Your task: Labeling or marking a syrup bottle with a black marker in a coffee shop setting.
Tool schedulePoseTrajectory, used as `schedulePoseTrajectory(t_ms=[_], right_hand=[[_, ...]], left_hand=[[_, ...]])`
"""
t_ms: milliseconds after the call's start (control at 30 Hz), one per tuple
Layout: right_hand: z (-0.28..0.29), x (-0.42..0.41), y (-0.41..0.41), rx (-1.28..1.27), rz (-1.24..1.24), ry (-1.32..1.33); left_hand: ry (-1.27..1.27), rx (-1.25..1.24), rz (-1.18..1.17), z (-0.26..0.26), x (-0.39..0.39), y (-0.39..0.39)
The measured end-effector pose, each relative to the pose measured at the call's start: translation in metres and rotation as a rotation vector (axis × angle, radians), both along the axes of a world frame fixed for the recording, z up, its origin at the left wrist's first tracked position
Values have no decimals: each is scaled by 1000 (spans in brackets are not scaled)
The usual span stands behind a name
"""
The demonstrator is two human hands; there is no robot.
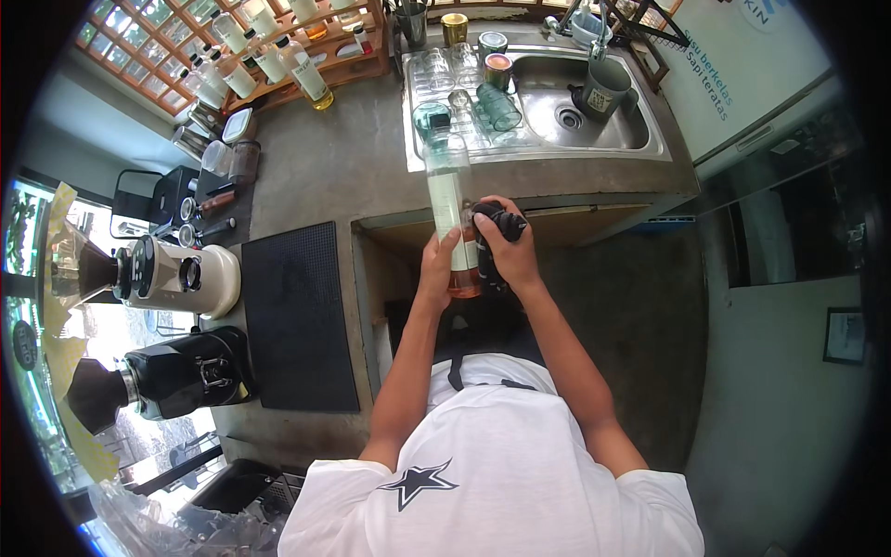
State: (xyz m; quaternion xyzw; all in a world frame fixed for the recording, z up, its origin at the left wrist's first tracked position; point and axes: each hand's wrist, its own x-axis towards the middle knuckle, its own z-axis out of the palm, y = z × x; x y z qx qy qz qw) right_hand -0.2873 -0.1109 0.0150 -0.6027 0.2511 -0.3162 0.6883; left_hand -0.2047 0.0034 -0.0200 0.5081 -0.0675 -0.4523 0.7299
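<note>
A clear glass bottle (448, 188) with a black cap and a pale label is held out in front of my body, its top pointing towards the sink. Some reddish liquid shows at its bottom end. My left hand (438, 268) grips the lower part of the bottle from the left side. In my right hand (514, 254) is a bunched black cloth (502, 221), which lies against the bottle's right side and hangs down beside it. Part of the bottle's lower right side is hidden by the cloth.
Ahead is a steel sink (644, 132) holding a grey pitcher (604, 90), with upturned glasses (500, 108) on its drainboard. Several bottles stand on a wooden rack (327, 52). Two coffee grinders (188, 275) and a black mat (299, 317) occupy the left counter. A fridge (752, 76) stands right.
</note>
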Motion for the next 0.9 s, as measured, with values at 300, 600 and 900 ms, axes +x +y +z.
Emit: schedulePoseTrajectory(t_ms=[300, 600, 900], right_hand=[[-7, -18, 11, -243, -37, 143], [35, 3, 3, -883, 31, 120], [27, 15, -5, -803, -57, 91]], left_hand=[[-7, -72, 132, -10, -6, -8], [-222, -35, 74, -7, 5, 11], [-146, -68, 73, 9, 3, 7]])
